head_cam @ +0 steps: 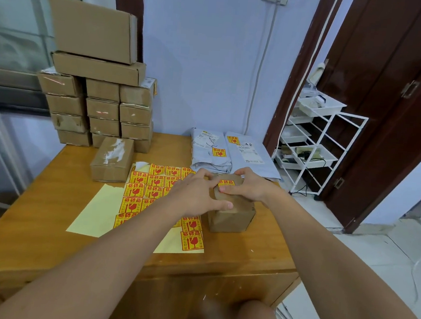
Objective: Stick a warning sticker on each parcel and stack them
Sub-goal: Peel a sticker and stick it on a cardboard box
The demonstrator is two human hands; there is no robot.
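Observation:
A small brown cardboard parcel (232,216) stands on the wooden table (46,221), right of the middle. A yellow-and-red warning sticker (227,183) lies on its top face. My left hand (199,192) reaches over the parcel from the left; its fingers lie on the top at the sticker's left edge and its thumb rests on the front face. My right hand (246,185) holds the parcel from the right, fingers curled over the far edge and thumb pressed just below the sticker. A sheet of the same stickers (138,191) lies under my left forearm.
Another brown box (112,159) sits left of the sheet. Several boxes (102,106) are stacked at the back left. Two grey mailer bags (212,150) (249,154) with stickers lie at the back. A white wire rack (314,148) stands to the right of the table.

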